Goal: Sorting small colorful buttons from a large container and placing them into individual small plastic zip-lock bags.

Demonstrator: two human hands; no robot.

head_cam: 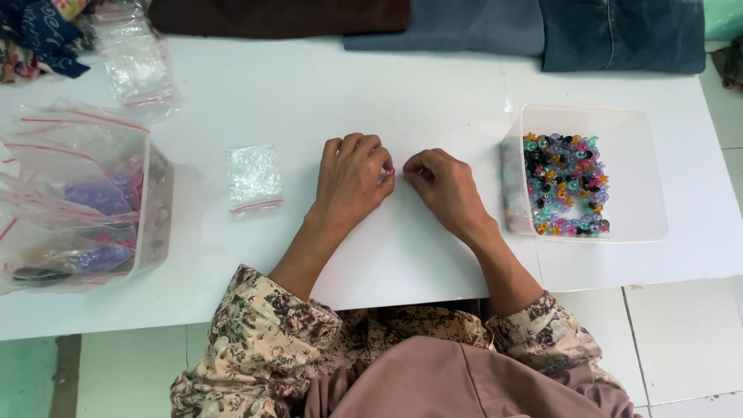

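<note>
A tiny pink bead (390,173) sits pinched at the fingertips of the left hand (352,179), just above the white table (309,101). Those fingers curl closed around it. The right hand (443,184) meets it fingertip to fingertip, fingers bent shut; whether it grips anything cannot be told. Both wrists rest on the table. A clear tub (642,178) of coloured beads stands right, a small zip bag (253,178) left.

A white table (387,101) carries a small zip bag (253,179) just left of the pinching fingers, a clear tub of coloured beads (635,124) to their right, and a bag-filled container (155,209) far left.
</note>
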